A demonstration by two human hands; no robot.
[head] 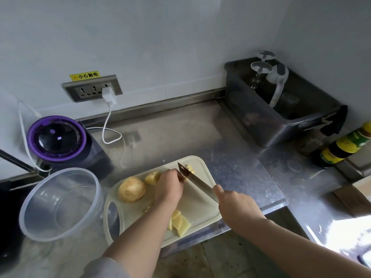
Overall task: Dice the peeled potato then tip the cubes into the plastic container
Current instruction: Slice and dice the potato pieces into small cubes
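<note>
A cream cutting board (202, 203) lies on the steel counter. On it sit a whole peeled potato (132, 189), a potato chunk (152, 177), cut slices (179, 222) near the front edge and small pieces (190, 169) at the far end. My left hand (168, 187) is curled over a potato piece that it hides, right beside the blade. My right hand (234, 207) grips the handle of a cleaver (193, 177), whose blade slants down onto the board. An empty clear plastic container (60, 203) stands left of the board.
A purple-lidded appliance (57, 137) with a white cable stands behind the container. A grey bin (281, 109) holding upturned glasses fills the back right corner. Sauce bottles (341, 147) stand at the right. The counter's front edge runs just under the board.
</note>
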